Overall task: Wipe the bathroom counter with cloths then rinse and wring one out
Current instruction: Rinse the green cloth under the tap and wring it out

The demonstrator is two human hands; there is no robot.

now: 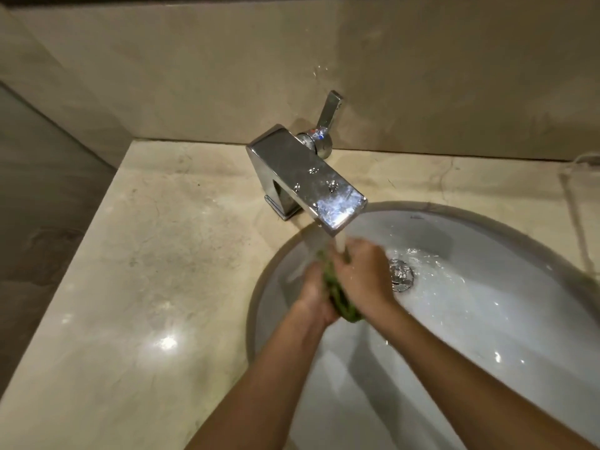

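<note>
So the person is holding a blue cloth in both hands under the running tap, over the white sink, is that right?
Not quite: the cloth is green, not blue. The rest holds. The head view shows the left hand and the right hand gripping it under the running tap, over the white sink.

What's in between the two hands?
A bunched green cloth, gripped by the left hand and right hand under the running tap; the head view shows it.
</note>
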